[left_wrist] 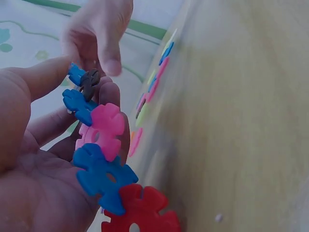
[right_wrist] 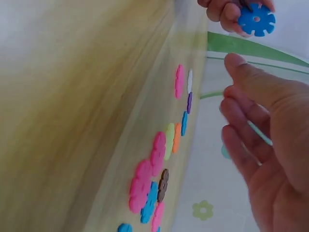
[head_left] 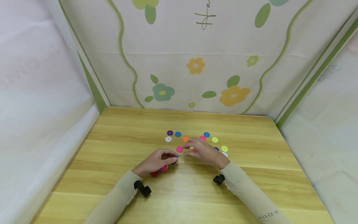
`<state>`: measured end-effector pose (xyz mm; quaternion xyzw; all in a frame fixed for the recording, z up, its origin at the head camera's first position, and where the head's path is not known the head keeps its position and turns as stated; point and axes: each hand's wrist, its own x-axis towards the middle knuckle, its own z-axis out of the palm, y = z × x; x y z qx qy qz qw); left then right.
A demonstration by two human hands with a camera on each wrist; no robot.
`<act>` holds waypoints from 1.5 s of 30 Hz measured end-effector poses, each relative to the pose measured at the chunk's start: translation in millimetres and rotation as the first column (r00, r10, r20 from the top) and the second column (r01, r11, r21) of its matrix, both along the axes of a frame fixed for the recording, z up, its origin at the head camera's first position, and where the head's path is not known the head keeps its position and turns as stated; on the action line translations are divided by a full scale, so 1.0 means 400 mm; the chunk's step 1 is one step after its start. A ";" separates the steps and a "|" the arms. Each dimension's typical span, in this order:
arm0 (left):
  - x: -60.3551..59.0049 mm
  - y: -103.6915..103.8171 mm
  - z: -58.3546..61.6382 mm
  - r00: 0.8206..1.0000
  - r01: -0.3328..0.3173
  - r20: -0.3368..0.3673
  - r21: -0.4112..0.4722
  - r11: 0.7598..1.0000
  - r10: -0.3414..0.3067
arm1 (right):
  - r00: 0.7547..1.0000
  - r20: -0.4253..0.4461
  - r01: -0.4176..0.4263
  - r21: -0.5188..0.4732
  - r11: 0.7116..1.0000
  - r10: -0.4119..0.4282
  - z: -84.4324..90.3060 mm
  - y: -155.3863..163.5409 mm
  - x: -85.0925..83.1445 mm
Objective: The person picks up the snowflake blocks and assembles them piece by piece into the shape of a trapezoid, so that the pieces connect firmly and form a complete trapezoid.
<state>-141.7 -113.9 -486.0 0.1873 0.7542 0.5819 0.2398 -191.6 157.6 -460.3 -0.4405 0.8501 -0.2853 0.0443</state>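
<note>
The chain of interlocked snowflake discs (left_wrist: pixel 104 159) sits in the left hand (head_left: pixel 155 161), just below the middle of the head view, low over the wooden table (head_left: pixel 112 149). The left wrist view shows it link by link: a red disc at the bottom edge, then dark blue, pink, blue, a small brown one and a light blue tip, the long axis running from lower right up to upper left, toward the thumb. The fingers are curled under the chain and the thumb lies over its upper end, so the hand grips it. In the head view only the red (head_left: pixel 154 174) and pink ends peek out below the knuckles.

The right hand (head_left: pixel 202 151) hovers right of centre, fingers loosely spread and holding nothing; the right wrist view shows its palm bare and fingers slightly bent. That view also catches a blue disc (right_wrist: pixel 256 19) at the top edge, in the left hand's fingertips.

Loose discs (head_left: pixel 214 140) lie scattered on the table beyond and under the right hand, with a pink disc (head_left: pixel 179 149) between the two hands.
</note>
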 end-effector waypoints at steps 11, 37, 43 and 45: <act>-0.003 -0.018 0.024 0.997 0.000 -0.074 0.020 1.000 0.002 | 0.994 0.050 0.092 0.171 0.981 -0.102 -0.027 -0.078 -0.044; -0.004 -0.023 0.023 0.964 -0.081 -0.259 -0.061 0.995 0.063 | 0.944 0.278 0.176 0.028 0.984 -0.177 -0.015 -0.024 -0.026; -0.003 -0.017 0.023 0.960 -0.095 -0.269 -0.070 0.993 0.073 | 0.939 0.294 0.222 -0.115 0.968 -0.180 0.003 0.009 -0.006; -0.002 -0.015 0.024 0.959 -0.097 -0.274 -0.069 0.993 0.075 | 0.944 0.283 0.223 -0.167 0.960 -0.170 0.007 0.011 0.002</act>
